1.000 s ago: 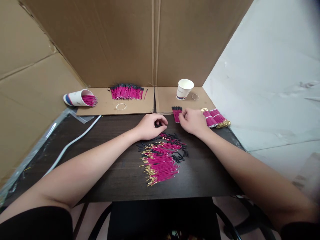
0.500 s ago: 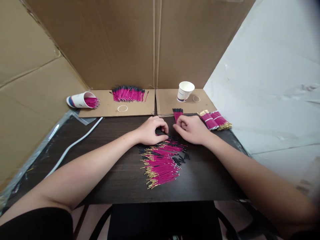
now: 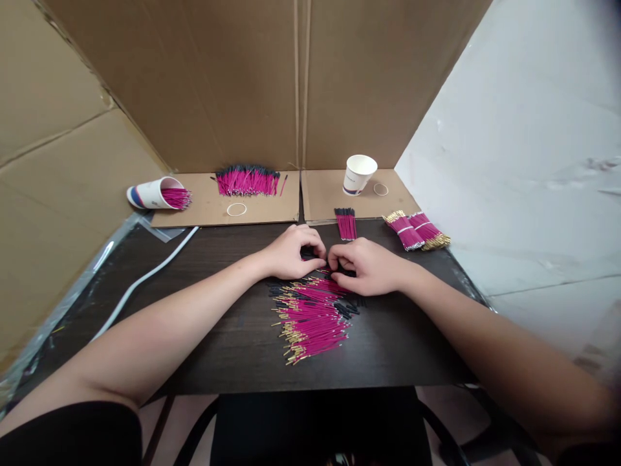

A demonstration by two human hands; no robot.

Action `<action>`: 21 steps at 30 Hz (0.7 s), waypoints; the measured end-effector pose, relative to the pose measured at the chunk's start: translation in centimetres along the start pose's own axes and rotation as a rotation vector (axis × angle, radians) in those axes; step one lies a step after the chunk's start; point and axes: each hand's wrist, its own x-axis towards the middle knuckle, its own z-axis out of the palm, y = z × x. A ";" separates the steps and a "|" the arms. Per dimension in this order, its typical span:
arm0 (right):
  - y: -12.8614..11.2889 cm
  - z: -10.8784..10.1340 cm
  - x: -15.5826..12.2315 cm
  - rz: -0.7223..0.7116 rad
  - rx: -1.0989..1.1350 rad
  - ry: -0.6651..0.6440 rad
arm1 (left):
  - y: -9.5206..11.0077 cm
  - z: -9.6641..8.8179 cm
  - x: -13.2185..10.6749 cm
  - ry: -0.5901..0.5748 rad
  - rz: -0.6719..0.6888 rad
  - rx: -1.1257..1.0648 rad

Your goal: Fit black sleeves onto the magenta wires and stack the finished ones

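A pile of thin magenta wires [image 3: 313,323] with gold tips on the left and silvery tips on the right lies on the dark table. Loose black sleeves [image 3: 345,309] rest at its right side. At the pile's far end my left hand [image 3: 297,252] is curled, thumb and fingertips drawn together. Facing it, my right hand [image 3: 363,266] has bent fingers, its fingertips almost meeting the left ones. What either hand pinches is too small to make out. Just beyond my right hand lies a neat row of black-capped magenta wires [image 3: 346,225].
Banded wire bundles [image 3: 412,231] lie at right. A paper cup [image 3: 359,175] stands on cardboard beside a rubber band [image 3: 381,189]. Another cup [image 3: 148,194], tipped over, holds wires. More black-capped wires [image 3: 248,181] and a second band [image 3: 237,209] lie on the left cardboard [image 3: 204,215].
My right hand has moved from the row of black-capped wires down and left to my left fingertips, uncovering that row. My left hand has hardly moved.
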 end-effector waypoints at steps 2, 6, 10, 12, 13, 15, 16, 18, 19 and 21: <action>0.0 0.0 0.0 0.005 0.017 0.011 | 0.1 0.0 0.1 -0.005 -0.024 0.006; 0.2 -0.1 0.1 0.007 0.065 0.018 | 0.2 -0.1 0.1 0.002 -0.037 -0.003; 0.4 -0.1 0.1 -0.015 0.059 0.023 | 0.2 0.0 0.1 0.030 -0.027 -0.024; 0.6 -0.1 0.1 -0.024 0.055 0.031 | 0.1 0.1 0.0 0.051 -0.027 -0.033; 0.6 0.0 0.1 -0.030 0.054 0.036 | 0.0 0.1 0.0 0.062 -0.027 -0.037; 0.7 0.1 0.1 -0.044 0.049 0.048 | 0.0 0.2 -0.1 0.086 -0.041 -0.043; 0.7 0.1 0.1 -0.048 0.045 0.054 | 0.0 0.2 -0.1 0.099 -0.057 -0.045; 0.7 0.2 0.1 -0.048 0.037 0.057 | 0.0 0.3 -0.1 0.123 -0.104 -0.050; 0.7 0.2 0.1 -0.045 0.034 0.057 | 0.1 0.3 -0.1 0.137 -0.128 -0.055; 0.6 0.1 0.1 -0.036 0.034 0.057 | 0.1 0.4 -0.1 0.160 -0.160 -0.073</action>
